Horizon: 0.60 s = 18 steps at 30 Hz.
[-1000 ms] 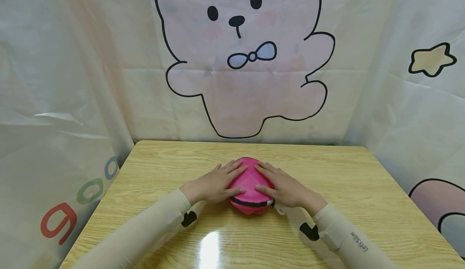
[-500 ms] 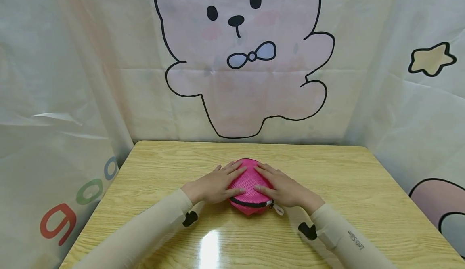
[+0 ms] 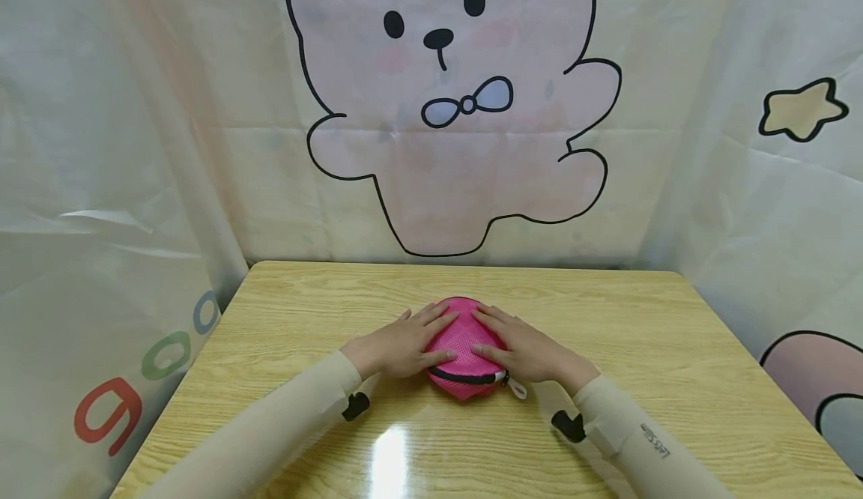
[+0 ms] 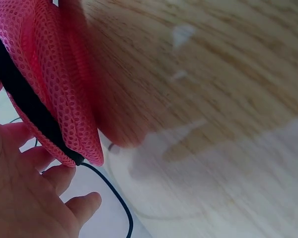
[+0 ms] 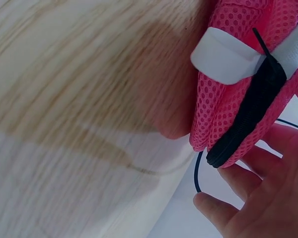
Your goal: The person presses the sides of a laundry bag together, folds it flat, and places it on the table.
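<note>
A pink mesh zip bag (image 3: 465,338) sits on the table in the middle of the head view, bulging between both hands. Its black zipper (image 3: 461,377) curves along the near side and ends at a white loop tab (image 5: 223,55) on the right. My left hand (image 3: 403,343) rests on the bag's left side, fingers spread and mostly straight. On the opposite side lies my right hand (image 3: 530,348), its fingers likewise spread over the mesh, thumb pointing inward. Each wrist view shows the pink mesh (image 4: 64,84) against the fingers. Whatever fills the bag is hidden.
The light wood-grain table (image 3: 323,297) has rounded far corners and a bright reflection near the front. Behind it hangs a curtain (image 3: 270,207) with a bear drawing, and more curtain closes off both sides. A thin dark cord (image 4: 114,191) shows beyond the table in the left wrist view.
The bag's far edge sits slightly lower in the head view, and the white tab has come into clearer view. Both hands stay on the bag with only tiny shifts.
</note>
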{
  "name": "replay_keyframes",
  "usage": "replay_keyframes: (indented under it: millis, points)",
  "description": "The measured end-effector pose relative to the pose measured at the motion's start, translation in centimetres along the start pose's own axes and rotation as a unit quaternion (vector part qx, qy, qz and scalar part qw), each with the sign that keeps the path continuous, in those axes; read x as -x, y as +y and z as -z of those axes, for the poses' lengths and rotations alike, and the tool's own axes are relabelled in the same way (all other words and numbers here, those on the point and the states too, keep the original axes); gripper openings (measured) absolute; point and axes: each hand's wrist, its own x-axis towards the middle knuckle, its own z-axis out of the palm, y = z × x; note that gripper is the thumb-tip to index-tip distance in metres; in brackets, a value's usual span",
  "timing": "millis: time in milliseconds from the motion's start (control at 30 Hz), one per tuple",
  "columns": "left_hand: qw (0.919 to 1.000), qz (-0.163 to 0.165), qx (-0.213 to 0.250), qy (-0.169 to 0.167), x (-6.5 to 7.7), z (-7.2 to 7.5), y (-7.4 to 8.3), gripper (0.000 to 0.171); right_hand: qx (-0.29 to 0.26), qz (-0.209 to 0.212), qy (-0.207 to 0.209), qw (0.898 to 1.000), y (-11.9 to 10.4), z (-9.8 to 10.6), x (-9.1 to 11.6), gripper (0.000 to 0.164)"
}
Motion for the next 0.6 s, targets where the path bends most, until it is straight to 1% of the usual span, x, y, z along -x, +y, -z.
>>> replay_keyframes:
  millis: [600]
  points:
    - [0.9998, 0.009, 0.009, -0.013, -0.34, -0.40, -0.08, 0.080, 0.002, 0.000, -0.013, 1.000, 0.68, -0.55, -0.54, 0.076]
